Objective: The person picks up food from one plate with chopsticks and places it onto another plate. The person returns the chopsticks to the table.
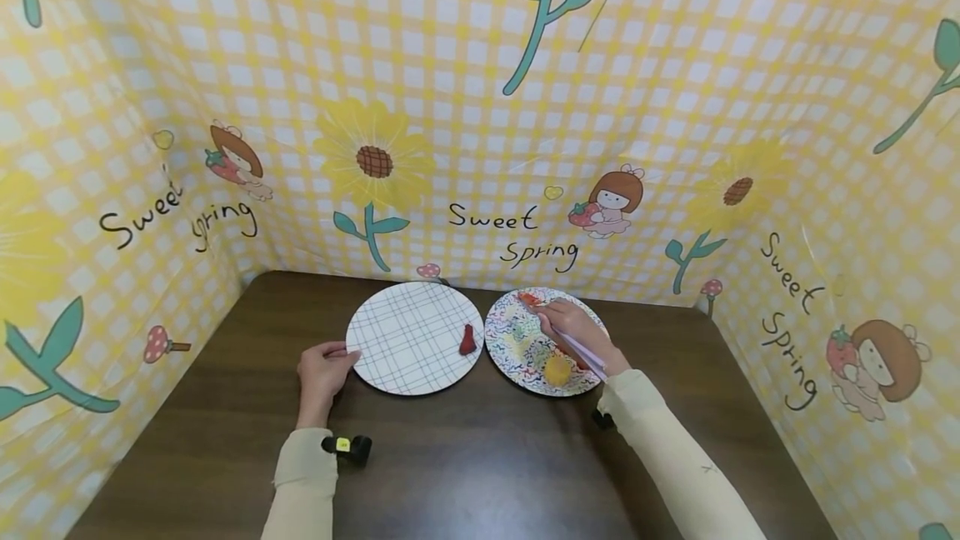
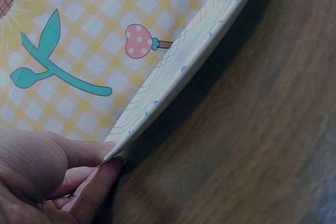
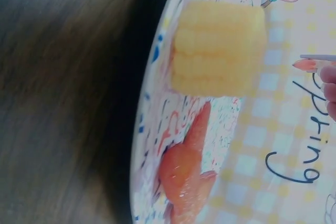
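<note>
My left hand (image 1: pixel 324 369) pinches the left rim of a white plate with dark grid lines (image 1: pixel 408 340); in the left wrist view, thumb and fingers clasp the plate's edge (image 2: pixel 178 82). Near that plate's right side lies a dark red piece of food (image 1: pixel 468 340). Over the multicoloured speckled plate (image 1: pixel 510 352), my right hand (image 1: pixel 573 325) grips thin lilac chopsticks (image 1: pixel 587 357). By their tips is an orange-red piece (image 1: pixel 529 299); whether they pinch it I cannot tell. A yellow corn piece (image 3: pixel 218 48) and an orange-red shrimp-like piece (image 3: pixel 184 166) lie on the speckled plate's near side.
Both plates sit side by side at the back of a dark brown wooden table (image 1: pixel 465 465). A yellow checked cloth (image 1: pixel 480 148) with flowers and lettering stands behind and on both sides. Wrist cameras (image 1: pixel 348 448) are strapped over the cream sleeves.
</note>
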`<action>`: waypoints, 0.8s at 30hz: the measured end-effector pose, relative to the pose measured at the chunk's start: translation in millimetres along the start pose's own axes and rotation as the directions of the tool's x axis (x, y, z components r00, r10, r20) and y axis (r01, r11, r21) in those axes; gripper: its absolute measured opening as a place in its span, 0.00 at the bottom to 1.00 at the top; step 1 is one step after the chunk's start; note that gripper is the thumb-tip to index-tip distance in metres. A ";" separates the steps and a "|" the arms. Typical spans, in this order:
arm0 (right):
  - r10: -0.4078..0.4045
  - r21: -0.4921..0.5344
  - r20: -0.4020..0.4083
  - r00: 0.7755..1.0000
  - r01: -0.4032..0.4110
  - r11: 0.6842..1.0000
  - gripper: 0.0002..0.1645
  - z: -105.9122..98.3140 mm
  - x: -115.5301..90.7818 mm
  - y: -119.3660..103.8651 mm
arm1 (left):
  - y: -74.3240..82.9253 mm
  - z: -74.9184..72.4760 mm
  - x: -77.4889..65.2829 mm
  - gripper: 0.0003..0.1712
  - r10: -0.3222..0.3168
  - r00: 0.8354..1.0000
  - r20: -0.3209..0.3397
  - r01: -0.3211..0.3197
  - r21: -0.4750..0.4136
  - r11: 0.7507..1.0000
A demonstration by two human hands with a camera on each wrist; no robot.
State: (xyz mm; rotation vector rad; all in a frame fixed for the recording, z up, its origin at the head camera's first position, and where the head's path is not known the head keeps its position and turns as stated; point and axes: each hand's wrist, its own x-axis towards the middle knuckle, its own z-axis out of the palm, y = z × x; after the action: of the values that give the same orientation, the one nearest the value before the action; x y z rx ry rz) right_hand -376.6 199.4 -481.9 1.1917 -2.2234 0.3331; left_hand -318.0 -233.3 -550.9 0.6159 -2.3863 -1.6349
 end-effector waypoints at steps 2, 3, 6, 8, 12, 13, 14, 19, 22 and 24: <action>-0.009 0.008 0.000 1.000 0.009 1.000 0.12 -0.7 2.3 -2.8 | 0.5 -0.2 -0.6 0.23 -0.003 1.000 -0.003 0.003 0.001 1.000; -0.012 0.010 0.000 1.000 0.012 1.000 0.12 -0.9 3.5 -4.2 | 0.9 -0.2 -1.0 0.23 -0.004 1.000 -0.006 0.004 0.002 1.000; -0.026 0.010 -0.003 1.000 0.026 1.000 0.12 -1.5 6.5 -7.7 | 1.1 -0.1 -1.4 0.23 0.000 1.000 -0.010 0.000 0.002 1.000; -0.038 0.000 -0.006 0.999 0.038 0.999 0.12 -1.6 8.0 -9.5 | 0.7 0.2 -1.7 0.22 0.001 1.000 -0.009 -0.001 0.001 1.000; -0.069 -0.009 0.001 0.998 0.069 0.998 0.12 0.1 8.9 -11.1 | -1.3 0.3 -1.5 0.23 -0.007 1.000 -0.004 0.007 0.002 1.000; -0.073 -0.009 0.005 0.997 0.073 0.997 0.12 0.6 9.0 -11.3 | -1.9 0.3 -1.3 0.23 -0.011 1.000 -0.002 0.011 0.003 1.000; -0.076 -0.008 0.009 0.997 0.076 0.997 0.12 1.1 9.0 -11.6 | -1.9 0.0 -1.5 0.23 -0.014 1.000 -0.001 0.014 0.004 1.000; -0.088 -0.008 0.024 0.996 0.088 0.996 0.14 2.1 11.7 -13.3 | -1.7 -0.5 -2.1 0.23 -0.011 1.000 -0.001 0.011 0.004 1.000; -0.100 -0.011 0.036 0.994 0.100 0.995 0.14 2.1 14.5 -15.0 | -0.9 -0.8 -2.3 0.23 -0.007 1.000 -0.002 0.007 0.008 1.000; -0.110 -0.017 0.039 0.993 0.111 0.994 0.14 1.8 16.7 -16.9 | -0.3 -1.0 -2.6 0.23 -0.006 1.000 0.001 0.006 0.007 1.000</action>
State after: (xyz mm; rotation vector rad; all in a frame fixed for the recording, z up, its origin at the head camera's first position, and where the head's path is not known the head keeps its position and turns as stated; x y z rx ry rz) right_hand -370.6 177.7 -474.2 1.3144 -2.1770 0.2457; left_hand -315.2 -233.1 -550.5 0.6248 -2.3938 -1.6305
